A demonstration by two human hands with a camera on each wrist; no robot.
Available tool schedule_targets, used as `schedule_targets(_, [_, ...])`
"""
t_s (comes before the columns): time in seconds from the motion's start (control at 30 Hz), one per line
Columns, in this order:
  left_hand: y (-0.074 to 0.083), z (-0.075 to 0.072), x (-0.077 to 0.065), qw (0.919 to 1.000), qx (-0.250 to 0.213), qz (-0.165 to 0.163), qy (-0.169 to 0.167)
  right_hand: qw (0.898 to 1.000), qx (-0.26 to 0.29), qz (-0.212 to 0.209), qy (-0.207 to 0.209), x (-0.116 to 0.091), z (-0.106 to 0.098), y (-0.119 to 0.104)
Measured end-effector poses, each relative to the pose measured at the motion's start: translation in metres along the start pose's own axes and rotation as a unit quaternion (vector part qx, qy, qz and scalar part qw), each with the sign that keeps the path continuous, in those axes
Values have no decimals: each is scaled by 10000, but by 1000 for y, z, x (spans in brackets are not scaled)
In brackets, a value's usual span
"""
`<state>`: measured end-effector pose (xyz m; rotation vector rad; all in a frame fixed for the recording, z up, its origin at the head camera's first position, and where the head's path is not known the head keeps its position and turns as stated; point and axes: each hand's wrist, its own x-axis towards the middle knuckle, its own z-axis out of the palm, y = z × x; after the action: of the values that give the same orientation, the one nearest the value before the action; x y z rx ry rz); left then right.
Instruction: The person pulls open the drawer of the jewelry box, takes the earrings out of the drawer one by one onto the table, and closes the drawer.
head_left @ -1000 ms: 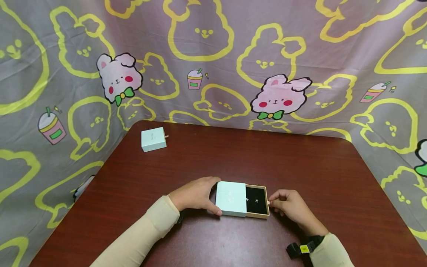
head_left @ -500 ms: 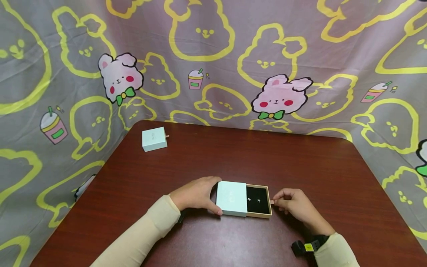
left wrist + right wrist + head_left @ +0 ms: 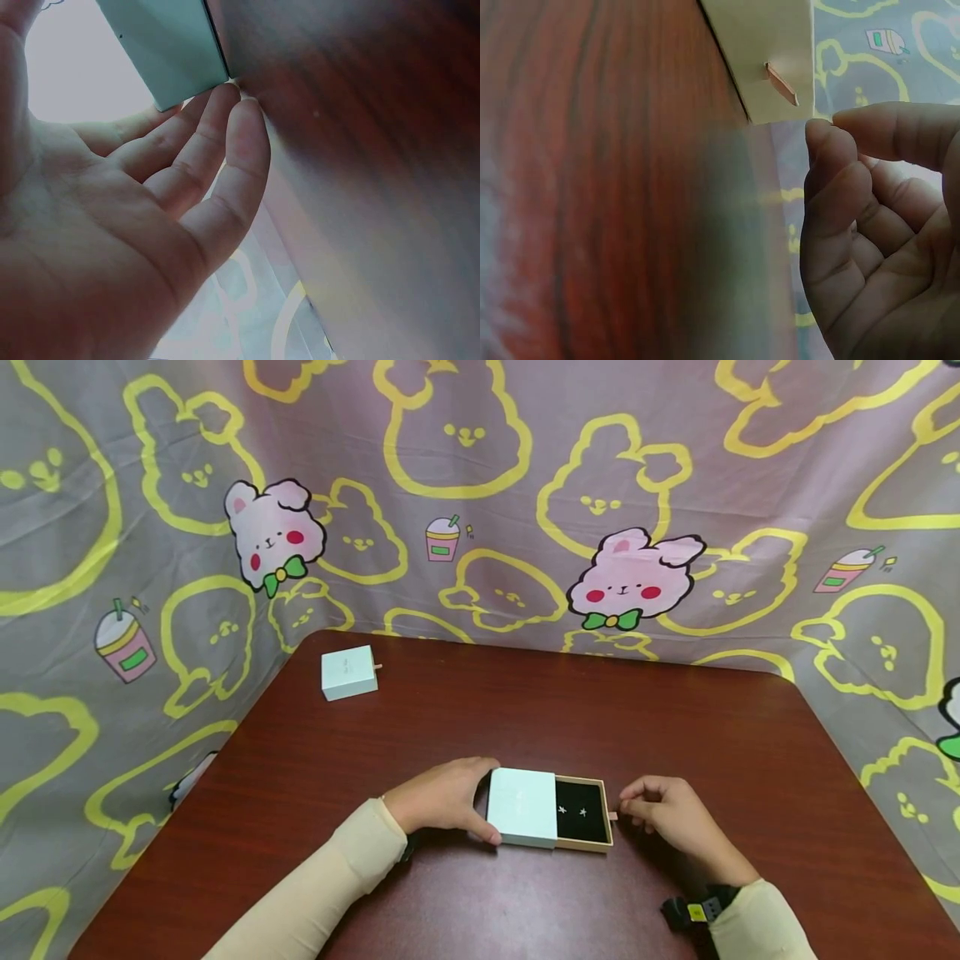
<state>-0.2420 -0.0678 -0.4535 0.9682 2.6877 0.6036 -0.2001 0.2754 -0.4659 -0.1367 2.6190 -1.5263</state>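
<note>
A pale mint jewelry box (image 3: 522, 806) lies on the table, its drawer (image 3: 583, 845) slid partly out to the right. Two small star-shaped earrings (image 3: 582, 812) sit on the black pad (image 3: 581, 793) inside. My left hand (image 3: 442, 797) grips the cover's left end, thumb at the near corner and fingers at the far one. In the left wrist view, fingertips (image 3: 244, 124) meet the box's edge. Just right of the drawer's pull tab (image 3: 781, 84), my right hand (image 3: 667, 810) is apart from it, fingers loosely curled with nothing between them.
A second mint box (image 3: 349, 672) with a small pull tab stands at the table's far left corner. The dark red-brown wooden table (image 3: 675, 718) is bordered by a curtain (image 3: 495, 452) with yellow outlines and bunny faces at the back and sides.
The drawer has slid slightly farther right out of the cover. My right hand has let go of the pull tab and moved a little right. My left hand keeps its grip.
</note>
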Motion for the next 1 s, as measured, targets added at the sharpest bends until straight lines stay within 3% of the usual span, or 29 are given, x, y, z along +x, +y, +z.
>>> schedule_targets(0.43, [-1,-1,1,10000,59,40,44,9977,-662,-96,135,1,1,-20])
schedule_targets(1.0, [-1,0,0,9999,45,75,54,9985,-534,-43,-116,2,13,-36])
